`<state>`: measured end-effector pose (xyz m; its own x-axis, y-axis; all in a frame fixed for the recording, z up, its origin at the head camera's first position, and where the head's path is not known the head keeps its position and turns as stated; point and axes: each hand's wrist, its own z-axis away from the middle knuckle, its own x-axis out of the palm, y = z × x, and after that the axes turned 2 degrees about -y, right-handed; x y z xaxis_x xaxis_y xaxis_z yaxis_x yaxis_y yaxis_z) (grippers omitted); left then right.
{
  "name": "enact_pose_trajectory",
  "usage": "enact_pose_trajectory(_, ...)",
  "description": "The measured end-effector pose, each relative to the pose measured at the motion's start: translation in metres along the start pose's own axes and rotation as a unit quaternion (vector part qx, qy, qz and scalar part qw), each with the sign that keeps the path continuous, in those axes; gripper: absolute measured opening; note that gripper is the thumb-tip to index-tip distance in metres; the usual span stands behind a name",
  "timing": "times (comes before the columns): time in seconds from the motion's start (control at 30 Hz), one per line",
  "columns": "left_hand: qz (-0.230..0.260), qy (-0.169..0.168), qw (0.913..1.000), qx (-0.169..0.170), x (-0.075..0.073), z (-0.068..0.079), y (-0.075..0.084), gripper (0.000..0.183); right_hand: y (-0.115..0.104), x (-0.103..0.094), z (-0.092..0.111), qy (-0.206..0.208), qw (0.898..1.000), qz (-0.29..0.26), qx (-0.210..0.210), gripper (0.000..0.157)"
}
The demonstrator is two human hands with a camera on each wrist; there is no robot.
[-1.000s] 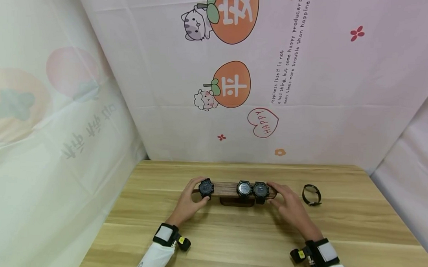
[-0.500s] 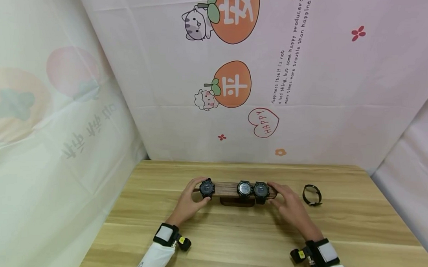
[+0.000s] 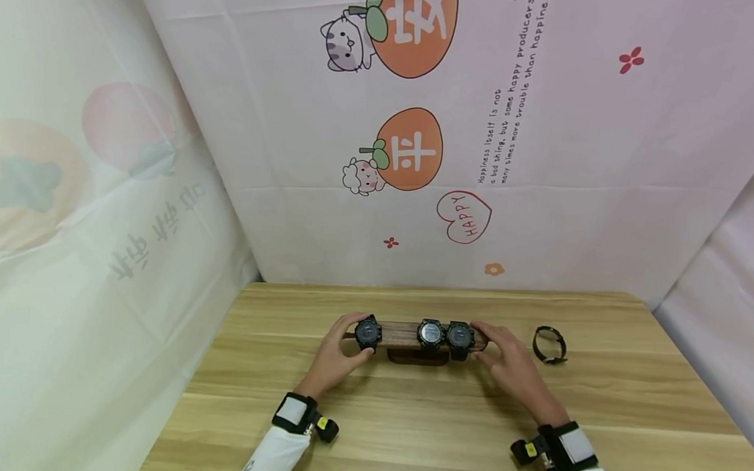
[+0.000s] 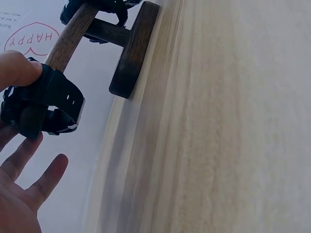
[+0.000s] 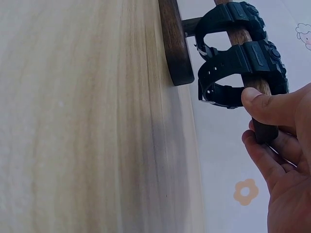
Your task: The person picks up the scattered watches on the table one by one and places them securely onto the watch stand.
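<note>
A dark wooden watch stand [image 3: 400,335] with a raised crossbar stands on the table, bearing three black digital watches. My left hand [image 3: 337,355] pinches the leftmost watch [image 3: 368,333], thumb on the near side and fingers at the far side. In the left wrist view that watch's buckled strap [image 4: 65,99] hangs in a loop around the bar. At the other end my right hand [image 3: 511,358] grips the bar's tip [image 5: 265,130] between thumb and fingers. Beside it sit the right-hand watch [image 3: 460,335] and the silver-faced middle watch [image 3: 431,332], close together.
A fourth black watch [image 3: 550,344] lies on the wooden table [image 3: 420,424] to the right of my right hand. Behind the table's far edge hangs a white printed cloth [image 3: 302,226], with more cloth at both sides.
My left hand has slid the leftmost watch slightly right along the bar, toward the other two. The right hand and the stand have stayed put.
</note>
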<state>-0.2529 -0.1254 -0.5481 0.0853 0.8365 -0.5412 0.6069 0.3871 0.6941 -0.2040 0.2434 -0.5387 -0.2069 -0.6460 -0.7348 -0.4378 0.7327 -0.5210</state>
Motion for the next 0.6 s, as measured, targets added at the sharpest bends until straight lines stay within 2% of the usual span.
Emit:
enact_pose_trajectory(0.13, -0.010, 0.003, 0.9999, -0.004, 0.003, -0.001, 0.003, 0.065, 0.000, 0.000, 0.000, 0.001, 1.000, 0.002, 0.000, 0.066)
enact_pose_trajectory(0.37, 0.021, 0.026, 0.9993, 0.016, 0.004, -0.003, 0.026, 0.066, 0.000, -0.001, 0.001, 0.001, 1.000, 0.000, -0.001, 0.066)
enact_pose_trajectory(0.47, 0.019, 0.024, 0.9993, 0.020, 0.006, -0.005, 0.023, 0.067, -0.001, -0.001, 0.000, 0.000, 1.000, -0.002, 0.000, 0.065)
enact_pose_trajectory(0.6, 0.004, 0.009, 0.9998, 0.016, 0.009, -0.006, 0.011, 0.066, -0.001, -0.001, 0.000, -0.003, 1.000, -0.006, 0.002, 0.065)
